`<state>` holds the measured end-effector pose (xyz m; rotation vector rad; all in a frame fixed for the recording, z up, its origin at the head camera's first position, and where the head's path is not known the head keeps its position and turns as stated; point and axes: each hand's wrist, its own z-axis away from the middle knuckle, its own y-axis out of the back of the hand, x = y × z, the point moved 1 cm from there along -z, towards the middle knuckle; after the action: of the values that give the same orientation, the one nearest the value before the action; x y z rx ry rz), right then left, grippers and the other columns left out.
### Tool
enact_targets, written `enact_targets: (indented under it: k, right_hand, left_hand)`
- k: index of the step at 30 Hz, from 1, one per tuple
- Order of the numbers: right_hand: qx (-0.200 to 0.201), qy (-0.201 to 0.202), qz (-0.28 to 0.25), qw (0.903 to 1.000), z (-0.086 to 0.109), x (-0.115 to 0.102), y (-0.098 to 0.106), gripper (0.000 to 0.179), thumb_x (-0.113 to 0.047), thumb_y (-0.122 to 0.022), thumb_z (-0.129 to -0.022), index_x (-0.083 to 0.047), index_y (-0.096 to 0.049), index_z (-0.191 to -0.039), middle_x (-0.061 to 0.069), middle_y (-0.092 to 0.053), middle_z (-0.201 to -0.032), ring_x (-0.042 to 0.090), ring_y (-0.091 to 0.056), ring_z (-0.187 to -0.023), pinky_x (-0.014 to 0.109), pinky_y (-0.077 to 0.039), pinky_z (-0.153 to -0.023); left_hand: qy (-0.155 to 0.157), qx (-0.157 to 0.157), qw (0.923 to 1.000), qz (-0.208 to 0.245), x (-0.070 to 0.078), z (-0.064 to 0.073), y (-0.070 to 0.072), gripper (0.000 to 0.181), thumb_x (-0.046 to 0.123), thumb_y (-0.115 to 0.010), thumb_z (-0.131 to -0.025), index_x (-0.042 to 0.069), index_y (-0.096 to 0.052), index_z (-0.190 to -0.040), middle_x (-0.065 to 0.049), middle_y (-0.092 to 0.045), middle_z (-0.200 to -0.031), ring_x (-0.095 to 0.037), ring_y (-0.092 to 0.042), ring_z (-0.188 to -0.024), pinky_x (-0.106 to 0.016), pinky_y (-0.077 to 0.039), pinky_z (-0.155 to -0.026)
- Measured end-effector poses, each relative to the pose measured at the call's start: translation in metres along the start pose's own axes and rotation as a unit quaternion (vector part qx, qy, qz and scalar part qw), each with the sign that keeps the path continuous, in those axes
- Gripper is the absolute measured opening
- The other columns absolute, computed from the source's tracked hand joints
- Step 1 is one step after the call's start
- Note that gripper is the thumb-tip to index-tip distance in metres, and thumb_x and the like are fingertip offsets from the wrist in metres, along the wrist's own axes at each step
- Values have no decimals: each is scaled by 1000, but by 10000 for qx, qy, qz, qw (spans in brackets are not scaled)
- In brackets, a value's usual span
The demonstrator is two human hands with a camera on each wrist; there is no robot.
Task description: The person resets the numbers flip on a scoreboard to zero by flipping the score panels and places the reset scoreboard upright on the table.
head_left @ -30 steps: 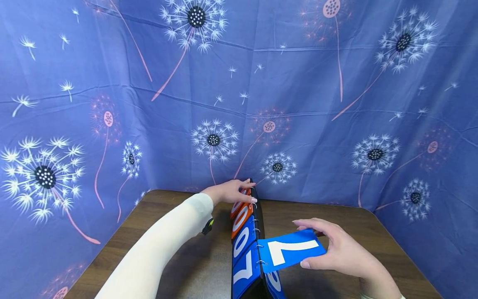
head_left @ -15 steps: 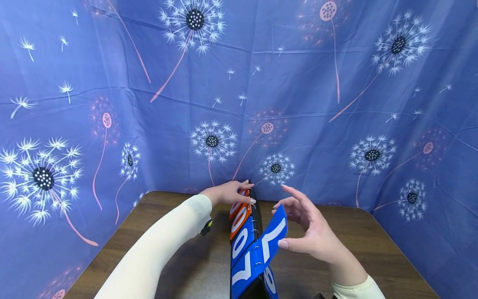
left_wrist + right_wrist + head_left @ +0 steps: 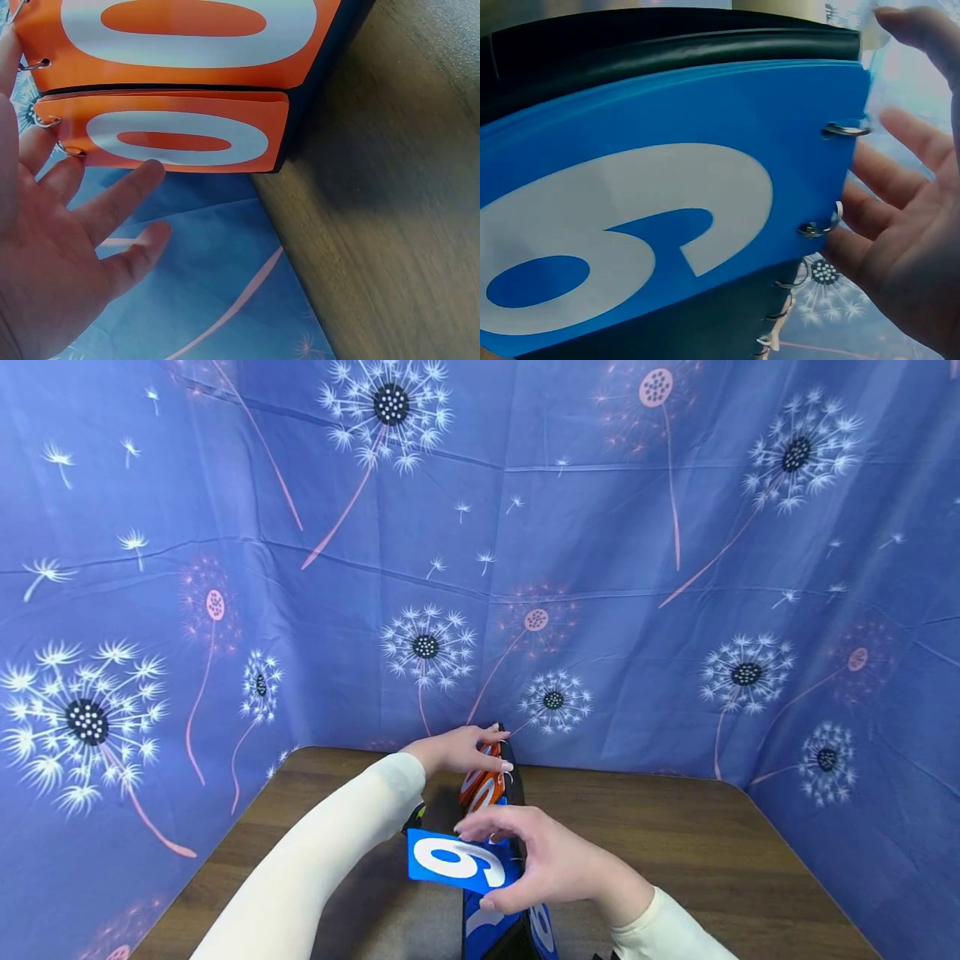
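Observation:
A flip scoreboard (image 3: 492, 931) of blue and orange number cards on a black stand rises at the table's middle. My left hand (image 3: 456, 748) rests over its far top edge; in the left wrist view its fingers (image 3: 124, 196) spread by an orange card (image 3: 251, 142) with a 0. Near the scoreboard's close end, a blue card (image 3: 431, 860) with a white 6 tilts out leftward from the rings. My right hand (image 3: 551, 864) curves over these rings, thumb and fingers apart. In the right wrist view, the right-hand face has another blue 6 card (image 3: 795, 97) beside the relaxed fingers (image 3: 900, 172).
The brown wooden table (image 3: 675, 860) extends to both sides of the scoreboard. A blue dandelion-print cloth (image 3: 637, 527) hangs behind and at the sides. Metal rings (image 3: 847, 130) line the scoreboard's top.
The blue card that showed a 7 has swung from right to left over the rings, now showing a 6. My right hand has moved left with it. My left hand stays put.

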<state>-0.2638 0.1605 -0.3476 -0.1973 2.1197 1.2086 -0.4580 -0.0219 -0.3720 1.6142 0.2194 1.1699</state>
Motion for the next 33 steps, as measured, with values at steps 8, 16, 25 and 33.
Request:
enact_targets:
  k: [8,16,25,33]
  right_hand:
    - [-1153,-76,1172,9864,-8,-5,-10,22,-38,-80,-88,-23,-73,-103,-15,-70,-94,-6,-57,-83,11,-49,-70]
    - [-1865,-837,2045,9573,-14,-18,-20,16,-28,-86,-81,-24,-71,-85,-20,-62,-77,-8,-54,-72,9,-46,-62]
    - [-913,-175,1255,9877,-3,-17,-16,23,-45,-80,-88,-25,-68,-89,-13,-64,-77,-3,-55,-69,12,-45,-57]
    - [1039,184,692,9920,43,11,4,52,-36,-91,-78,-16,-66,-119,-1,-74,-109,9,-69,-101,32,-59,-90]
  left_hand:
    - [61,38,10000,-4,0,0,0,81,74,-63,-87,44,-36,-158,1,-16,-175,-33,-14,-162,-58,-22,-128]
    - [76,1,9999,-88,-2,-2,-1,83,74,-63,-87,43,-35,-159,2,-15,-175,-33,-12,-162,-58,-20,-128]
    - [95,-27,9998,144,-2,1,-2,84,73,-65,-86,42,-37,-158,4,-15,-175,-33,-11,-162,-58,-20,-128]
    - [130,-27,9998,163,-2,1,-1,83,73,-65,-85,43,-37,-158,5,-16,-175,-31,-13,-162,-59,-19,-128]
